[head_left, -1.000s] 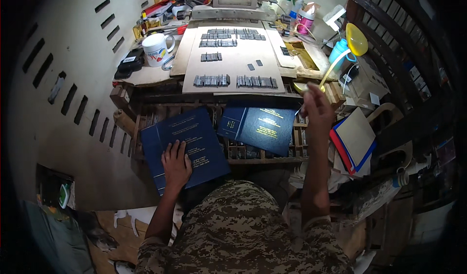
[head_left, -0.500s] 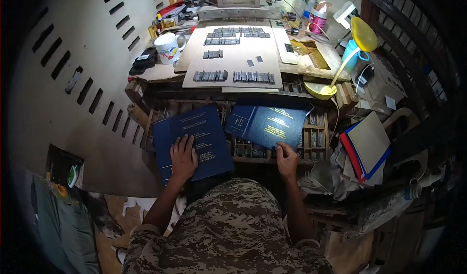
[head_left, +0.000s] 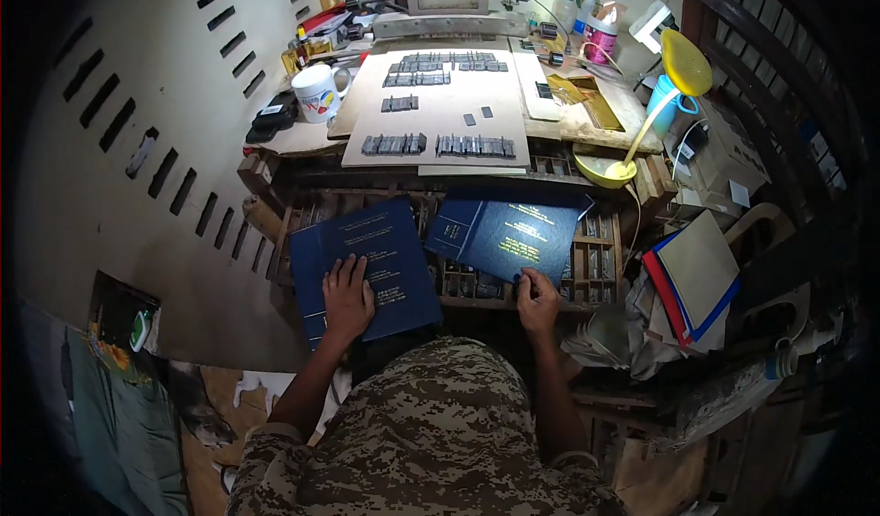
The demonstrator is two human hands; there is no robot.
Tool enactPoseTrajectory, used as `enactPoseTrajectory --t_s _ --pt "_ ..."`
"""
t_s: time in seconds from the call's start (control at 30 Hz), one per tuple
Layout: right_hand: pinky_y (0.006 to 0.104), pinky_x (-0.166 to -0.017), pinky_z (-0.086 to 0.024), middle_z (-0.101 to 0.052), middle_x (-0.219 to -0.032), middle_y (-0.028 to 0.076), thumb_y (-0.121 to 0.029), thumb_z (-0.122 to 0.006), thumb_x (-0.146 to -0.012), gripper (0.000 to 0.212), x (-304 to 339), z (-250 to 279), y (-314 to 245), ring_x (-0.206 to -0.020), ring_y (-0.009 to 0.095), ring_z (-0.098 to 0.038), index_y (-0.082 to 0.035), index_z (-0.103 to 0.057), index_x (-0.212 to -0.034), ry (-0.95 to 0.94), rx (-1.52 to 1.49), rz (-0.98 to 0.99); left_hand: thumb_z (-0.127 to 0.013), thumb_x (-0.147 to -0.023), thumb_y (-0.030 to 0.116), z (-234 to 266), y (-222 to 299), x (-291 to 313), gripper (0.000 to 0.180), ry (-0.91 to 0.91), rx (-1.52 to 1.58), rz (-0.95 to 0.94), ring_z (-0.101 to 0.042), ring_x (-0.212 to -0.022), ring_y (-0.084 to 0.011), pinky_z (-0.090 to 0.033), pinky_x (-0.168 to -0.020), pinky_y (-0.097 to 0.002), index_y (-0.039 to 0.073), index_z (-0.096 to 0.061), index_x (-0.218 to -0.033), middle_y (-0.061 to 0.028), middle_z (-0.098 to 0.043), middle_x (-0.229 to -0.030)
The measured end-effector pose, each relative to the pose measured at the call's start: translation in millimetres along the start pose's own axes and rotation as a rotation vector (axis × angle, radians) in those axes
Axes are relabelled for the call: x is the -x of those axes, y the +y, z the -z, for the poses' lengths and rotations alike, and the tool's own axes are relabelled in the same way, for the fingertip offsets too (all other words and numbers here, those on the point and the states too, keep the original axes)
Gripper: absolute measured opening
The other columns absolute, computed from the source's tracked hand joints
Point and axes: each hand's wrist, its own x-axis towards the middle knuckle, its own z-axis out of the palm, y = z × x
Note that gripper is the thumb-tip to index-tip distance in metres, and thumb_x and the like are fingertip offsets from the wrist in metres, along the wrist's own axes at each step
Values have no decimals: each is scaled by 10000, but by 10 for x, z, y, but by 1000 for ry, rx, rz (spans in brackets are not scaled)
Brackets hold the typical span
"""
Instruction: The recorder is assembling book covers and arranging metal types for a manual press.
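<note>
My left hand (head_left: 348,301) lies flat with fingers stretched on a dark blue hardbound cover (head_left: 399,241) stamped with gold lettering. To its right, a second blue cover (head_left: 522,227) with gold lettering lies askew over a wooden type drawer (head_left: 596,264). At that cover's lower right edge my right hand (head_left: 538,303) is closed, thumb and fingers pinching the edge. Beyond the covers, rows of grey metal type (head_left: 477,146) stand on a pale board (head_left: 367,94). Two small loose metal pieces (head_left: 470,119) lie between the rows.
A white mug (head_left: 316,94) stands left of the board, and a metal press (head_left: 449,23) behind it. A yellow lamp (head_left: 686,62) leans at the right above a yellow bowl (head_left: 603,170). Folders (head_left: 692,273) in red, blue and tan are piled at the right.
Almost nothing differs. The view has shifted very slightly, and both hands stay at the same places on the two blue covers.
</note>
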Motion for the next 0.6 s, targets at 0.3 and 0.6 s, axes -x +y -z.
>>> enactPoseTrajectory --t_s 0.3,0.6 --pt "345 -738 -539 -734 -947 117 -43 -650 -930 166 -4 20 -84 -779 258 -670 11 -733 -1064 -16 15 -17 -595 -939 126 3 1 0 528 -14 19 25 -454 -1371 -413 -367 -1108 -564 61 -527 -1459 -164 -499 -1490" --pt "309 -766 -540 -744 -982 103 -38 -641 -945 182 5 7 -54 -811 209 -678 17 -735 -1091 -12 16 22 -586 -946 142 45 29 -7 521 -29 27 43 -453 -1375 -408 -358 -1117 -567 60 -527 -1457 -163 -500 -1489"
